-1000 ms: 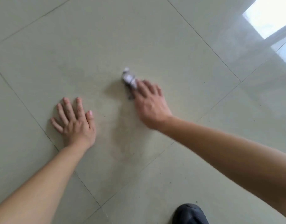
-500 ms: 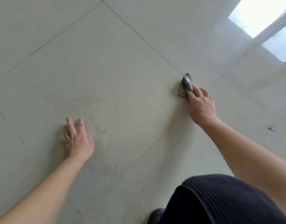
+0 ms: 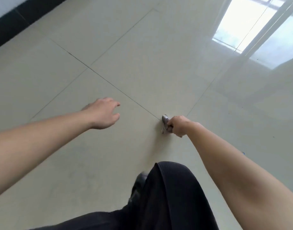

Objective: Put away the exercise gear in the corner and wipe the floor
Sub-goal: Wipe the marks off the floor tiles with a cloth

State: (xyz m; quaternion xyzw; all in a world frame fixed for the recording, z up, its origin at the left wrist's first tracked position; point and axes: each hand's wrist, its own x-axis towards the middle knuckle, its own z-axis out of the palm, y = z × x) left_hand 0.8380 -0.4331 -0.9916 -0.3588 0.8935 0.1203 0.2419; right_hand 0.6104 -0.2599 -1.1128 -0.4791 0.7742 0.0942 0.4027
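Observation:
A small crumpled grey rag [image 3: 165,123] is in my right hand [image 3: 178,126], whose fingers curl round it just above the pale tiled floor [image 3: 142,72], near a crossing of grout lines. My left hand [image 3: 103,113] hangs in the air to the left with loosely bent fingers and holds nothing. No exercise gear is in view.
My black trouser leg [image 3: 167,196] and a dark shoe [image 3: 139,181] fill the bottom middle. A black skirting strip [image 3: 18,22] runs along the wall at the top left. Window light glares on the tiles at the top right [image 3: 251,30].
My left hand has lifted off the floor. My right hand has closed round the rag and raised it from its wiping stroke. The view has risen and swung, showing the wall base.

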